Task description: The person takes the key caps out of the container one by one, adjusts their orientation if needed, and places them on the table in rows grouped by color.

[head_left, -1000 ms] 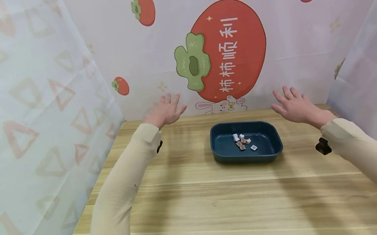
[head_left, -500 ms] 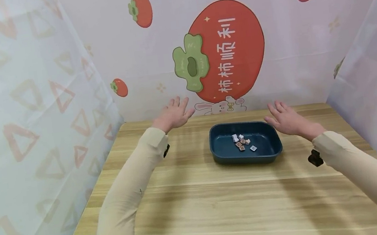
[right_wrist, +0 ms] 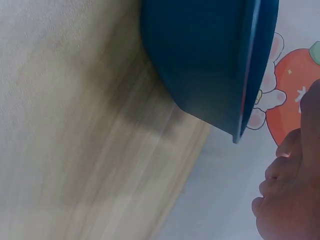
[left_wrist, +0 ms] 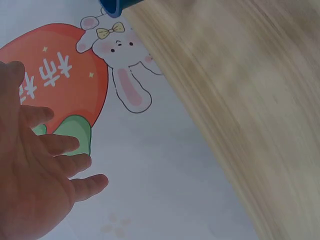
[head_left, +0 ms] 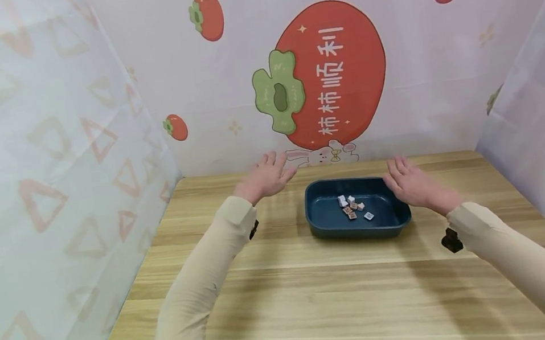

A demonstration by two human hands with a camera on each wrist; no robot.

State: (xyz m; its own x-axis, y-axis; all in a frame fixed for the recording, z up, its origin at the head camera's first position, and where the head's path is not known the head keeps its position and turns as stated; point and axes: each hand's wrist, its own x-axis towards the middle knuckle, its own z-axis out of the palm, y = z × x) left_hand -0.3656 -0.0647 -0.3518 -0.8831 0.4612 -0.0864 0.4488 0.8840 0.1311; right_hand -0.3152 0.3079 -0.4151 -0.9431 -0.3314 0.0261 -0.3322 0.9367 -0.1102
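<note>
A dark blue tray stands toward the back of the wooden table, with several small white and brown square tiles lying loosely inside. To its left, my left hand hovers above the table with fingers extended and nothing in them; the left wrist view shows its spread fingers. My right hand is at the tray's right end, fingers fairly straight, overlapping the rim in the head view. Whether it touches the rim I cannot tell. The right wrist view shows the tray's outer wall close to this hand.
The wooden table has pale grain and runs back to a white backdrop printed with persimmons and a rabbit. Patterned white sheets hang on the left and right. A black wrist camera sits under the right sleeve.
Both hands have come down and inward toward the tray, the left moving right and the right moving left. The tray and tiles stay where they were.
</note>
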